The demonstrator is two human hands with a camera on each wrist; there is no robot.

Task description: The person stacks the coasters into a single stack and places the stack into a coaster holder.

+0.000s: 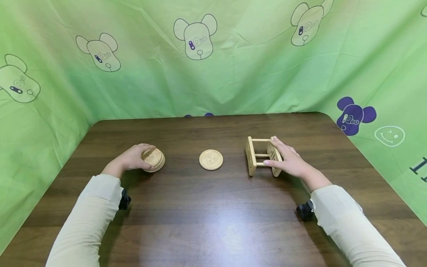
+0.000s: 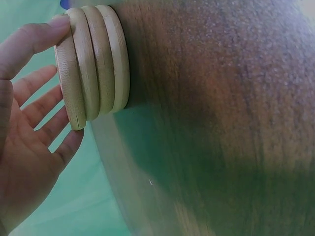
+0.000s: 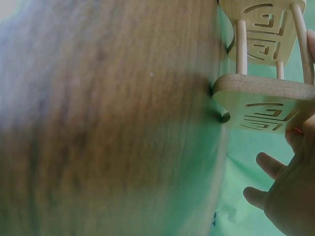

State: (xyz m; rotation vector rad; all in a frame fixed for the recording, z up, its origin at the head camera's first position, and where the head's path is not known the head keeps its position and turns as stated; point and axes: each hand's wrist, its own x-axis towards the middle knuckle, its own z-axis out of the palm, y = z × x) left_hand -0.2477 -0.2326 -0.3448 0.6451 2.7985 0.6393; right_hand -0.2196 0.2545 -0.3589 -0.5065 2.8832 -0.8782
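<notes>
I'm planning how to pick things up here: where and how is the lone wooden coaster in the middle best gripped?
Probably by opposite points of its rim, coming from above: the engraved round coaster lies flat on the tabletop, leaving only its top and edge exposed.

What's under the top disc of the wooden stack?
Under the top disc are three more wooden discs, their rims visible from the left wrist. Their upper faces are covered, so any patterns there are hidden.

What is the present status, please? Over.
Left grip on four-disc stack. Right grip on rack. Lone disc flat between them, possibly in the way.
</notes>
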